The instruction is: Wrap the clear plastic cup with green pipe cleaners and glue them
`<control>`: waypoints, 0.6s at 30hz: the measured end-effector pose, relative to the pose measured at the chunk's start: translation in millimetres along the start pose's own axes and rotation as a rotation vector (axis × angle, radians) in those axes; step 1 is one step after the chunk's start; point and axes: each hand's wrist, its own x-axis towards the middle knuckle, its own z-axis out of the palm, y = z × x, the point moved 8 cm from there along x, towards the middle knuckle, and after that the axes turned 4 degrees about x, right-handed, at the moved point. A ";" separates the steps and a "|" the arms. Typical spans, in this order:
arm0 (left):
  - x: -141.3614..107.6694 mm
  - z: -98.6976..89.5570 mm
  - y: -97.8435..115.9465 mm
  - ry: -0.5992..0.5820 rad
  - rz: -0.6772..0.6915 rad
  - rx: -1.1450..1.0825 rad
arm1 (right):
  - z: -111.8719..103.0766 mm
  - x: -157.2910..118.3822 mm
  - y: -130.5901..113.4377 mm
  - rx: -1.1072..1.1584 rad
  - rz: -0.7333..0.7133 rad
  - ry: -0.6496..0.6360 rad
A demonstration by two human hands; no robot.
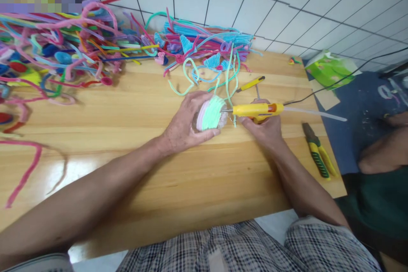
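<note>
My left hand [188, 125] is wrapped round a rounded form [212, 114] covered in mint green and pale lilac pipe cleaner, with a greyish bare part at its right end. In my right hand [263, 129] is a yellow hot glue gun [251, 111], its metal nozzle pointing left at the edge of the green winding. A clear glue stick [315, 112] sticks out of its back. Pale green pipe cleaner strands [228, 76] trail up from beside the form. My fingers hide part of the form and the gun's handle.
Heaped pipe cleaners [73, 46] of many colours cover the back left, with a blue and magenta bundle [207, 38] by the tiled wall. A yellow utility knife [251, 83] lies behind the gun. Pliers [318, 153] rest near the right edge. Another person's leg [385, 144] shows at right.
</note>
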 end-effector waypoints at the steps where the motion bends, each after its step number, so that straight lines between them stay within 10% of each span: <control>1: 0.0 0.6 -0.4 -0.007 -0.006 0.007 | 0.0 -0.2 -0.1 -0.013 0.004 -0.006; 18: -1.0 2.8 -6.3 0.007 -0.034 0.006 | -3.2 4.9 26.7 -0.099 0.165 -0.183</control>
